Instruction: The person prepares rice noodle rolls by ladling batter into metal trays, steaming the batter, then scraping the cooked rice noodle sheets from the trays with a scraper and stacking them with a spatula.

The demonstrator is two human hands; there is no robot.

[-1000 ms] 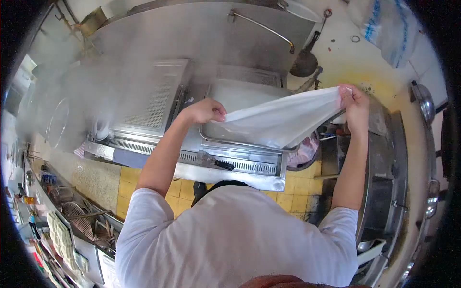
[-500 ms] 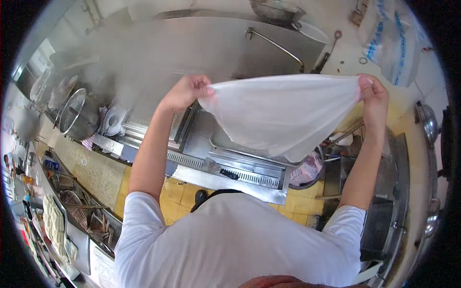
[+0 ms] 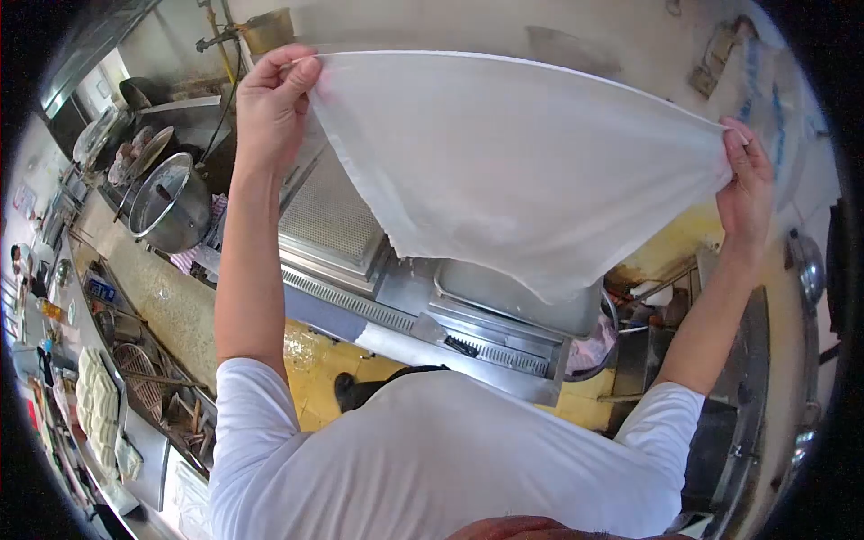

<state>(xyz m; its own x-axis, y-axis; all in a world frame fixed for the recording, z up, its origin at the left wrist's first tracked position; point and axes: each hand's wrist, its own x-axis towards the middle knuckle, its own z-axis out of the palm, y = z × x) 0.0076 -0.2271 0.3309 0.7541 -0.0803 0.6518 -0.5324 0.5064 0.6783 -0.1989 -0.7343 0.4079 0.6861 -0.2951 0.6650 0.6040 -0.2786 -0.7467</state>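
A thin white cloth [image 3: 522,162] is stretched between my two hands at about head height, its top edge taut and its lower edge hanging ragged. My left hand [image 3: 274,103] pinches the upper left corner between thumb and fingers. At the upper right corner, my right hand [image 3: 749,180] is closed on the cloth. Below the cloth lies a shallow metal tray [image 3: 567,315], partly hidden by it. To the left of that tray is a perforated metal plate [image 3: 333,211] set in the steel counter.
A scraper with a black handle [image 3: 461,345] rests on the slotted front strip. A deep steel pot [image 3: 175,207] stands at the left. Below the tray's right end is a round tub with a pinkish-white bundle [image 3: 592,349]. Yellow tiles [image 3: 310,360] cover the floor.
Both hands have risen and spread apart, my left hand more so, pulling the cloth higher and wider. The steam at the upper left has thinned, and the view has shifted.
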